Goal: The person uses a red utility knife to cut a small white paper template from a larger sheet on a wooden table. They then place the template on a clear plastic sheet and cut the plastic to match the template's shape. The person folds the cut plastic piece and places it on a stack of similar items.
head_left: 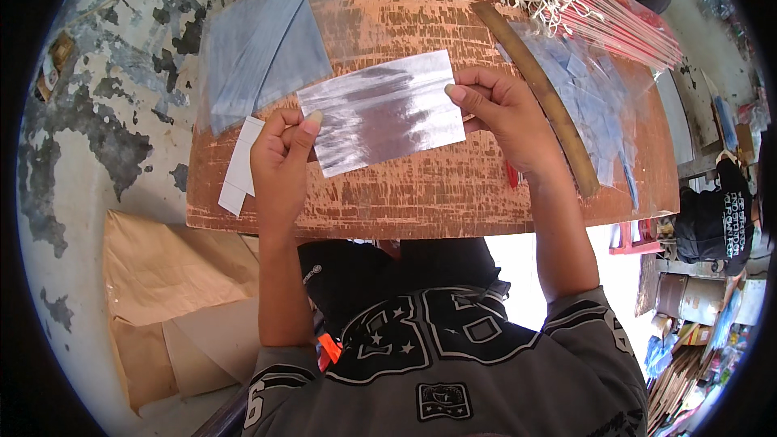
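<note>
A shiny silver rectangular sheet (384, 113) is stretched between my two hands above the worn wooden table, its right end a little higher than its left. My left hand (285, 139) pinches its left edge, thumb on top. The right edge is pinched by my right hand (498, 109), also with the thumb on the upper face. Beside my left hand lies a white card strip (241, 168) marked with cross lines. A small red object (511, 175) shows partly on the table near my right wrist.
Clear plastic with blue sheets (267, 44) lies at the far left. A long wooden ruler-like strip (542, 97) separates my right hand from blue plastic pieces (571, 81). Red sticks with white cords (607, 12) lie at the far right. Brown paper (178, 275) stands left, below the table edge.
</note>
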Available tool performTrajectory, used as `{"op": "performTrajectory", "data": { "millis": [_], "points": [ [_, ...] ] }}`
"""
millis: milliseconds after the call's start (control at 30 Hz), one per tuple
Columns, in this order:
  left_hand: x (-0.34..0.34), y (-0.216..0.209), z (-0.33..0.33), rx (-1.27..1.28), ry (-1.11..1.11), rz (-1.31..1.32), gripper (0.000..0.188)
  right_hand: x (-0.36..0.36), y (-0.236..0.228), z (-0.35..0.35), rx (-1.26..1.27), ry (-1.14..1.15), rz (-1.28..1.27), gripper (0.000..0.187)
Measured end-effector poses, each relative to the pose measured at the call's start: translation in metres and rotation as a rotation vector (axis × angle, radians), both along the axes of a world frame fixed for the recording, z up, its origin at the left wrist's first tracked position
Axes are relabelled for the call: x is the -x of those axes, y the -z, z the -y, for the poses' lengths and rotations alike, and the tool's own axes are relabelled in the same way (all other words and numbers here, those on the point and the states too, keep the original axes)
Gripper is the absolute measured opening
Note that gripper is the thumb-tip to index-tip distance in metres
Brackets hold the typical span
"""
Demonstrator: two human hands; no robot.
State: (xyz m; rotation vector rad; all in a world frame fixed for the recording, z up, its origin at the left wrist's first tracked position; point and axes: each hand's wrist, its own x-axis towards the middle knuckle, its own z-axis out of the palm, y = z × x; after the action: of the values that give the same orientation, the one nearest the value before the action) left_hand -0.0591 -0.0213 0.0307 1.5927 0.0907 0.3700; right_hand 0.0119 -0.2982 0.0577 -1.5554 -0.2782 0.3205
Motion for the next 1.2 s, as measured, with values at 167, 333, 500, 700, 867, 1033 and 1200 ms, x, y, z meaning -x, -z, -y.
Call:
{"op": "performTrajectory", "data": {
  "millis": [167, 333, 500, 700, 867, 1033, 1200],
  "points": [
    [-0.001, -0.002, -0.002, 0.041, 0.025, 0.034, 0.012, 0.006, -0.005, 0.005, 0.059, 0.019, -0.021, 0.03],
    [0.0, -0.003, -0.005, 0.036, 0.05, 0.058, 0.01, 0.012, -0.009, 0.004, 0.072, -0.009, -0.023, 0.028],
    [0.0, -0.006, -0.004, 0.058, 0.046, 0.042, 0.017, 0.016, -0.013, 0.007, 0.11, -0.019, 0.039, 0.028],
    [0.001, -0.006, -0.01, 0.065, 0.067, 0.047, 0.008, 0.021, -0.02, 0.005, 0.081, -0.017, 0.046, 0.028],
    [0.003, -0.008, -0.009, 0.06, 0.044, 0.021, 0.007, 0.02, -0.02, 0.007, 0.112, -0.037, 0.059, 0.027],
    [0.004, -0.005, -0.012, 0.072, 0.063, 0.03, 0.008, 0.021, -0.021, 0.006, 0.087, -0.045, 0.056, 0.026],
    [0.006, -0.01, -0.008, 0.077, 0.056, 0.017, 0.009, 0.02, -0.019, 0.002, 0.105, -0.043, 0.026, 0.024]
  ]
}}
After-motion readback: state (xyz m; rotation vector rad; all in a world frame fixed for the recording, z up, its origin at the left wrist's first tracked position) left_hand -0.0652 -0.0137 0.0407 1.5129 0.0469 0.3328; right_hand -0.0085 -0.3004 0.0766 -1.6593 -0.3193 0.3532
